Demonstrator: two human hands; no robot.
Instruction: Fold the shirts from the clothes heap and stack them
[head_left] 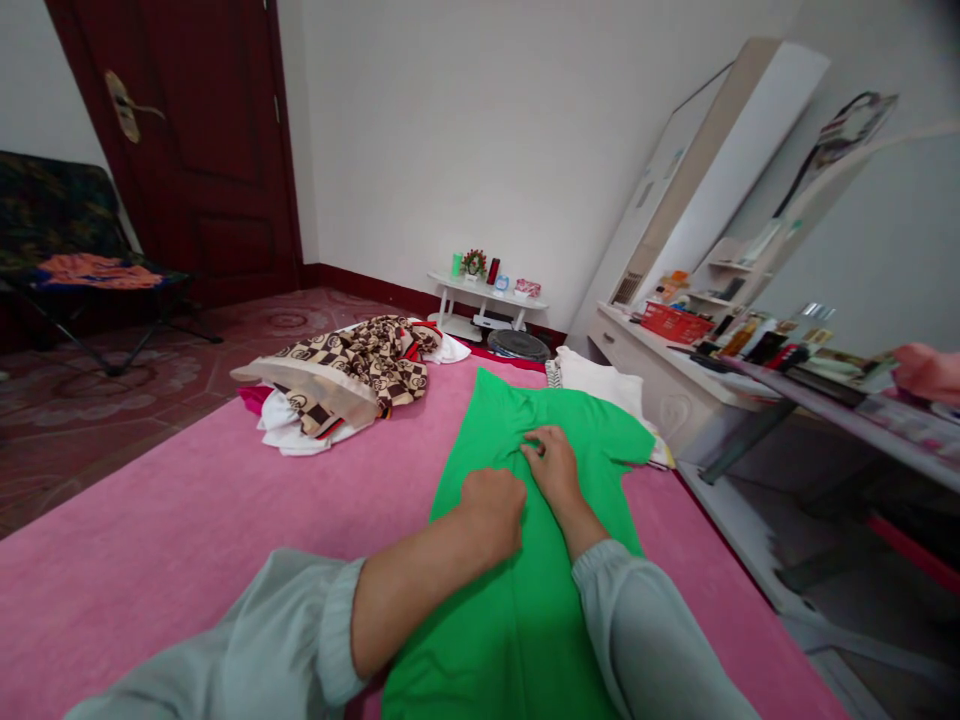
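A bright green short-sleeved T-shirt [517,620] lies spread on the pink bed cover [360,490], its one visible sleeve reaching to the right. My left hand [493,510] is closed in a fist on the middle of the shirt, and its fingertips are hidden from me. Just ahead and to the right, my right hand [553,465] pinches the cloth between thumb and fingers. Small creases gather in the fabric around those fingertips.
A heap of clothes with a brown checked garment [360,365] sits at the bed's far left. White folded clothing [600,380] lies beyond the shirt. On the right stand a dresser [660,350] with bottles and a red basket [675,322]. A folding chair [97,270] is at left.
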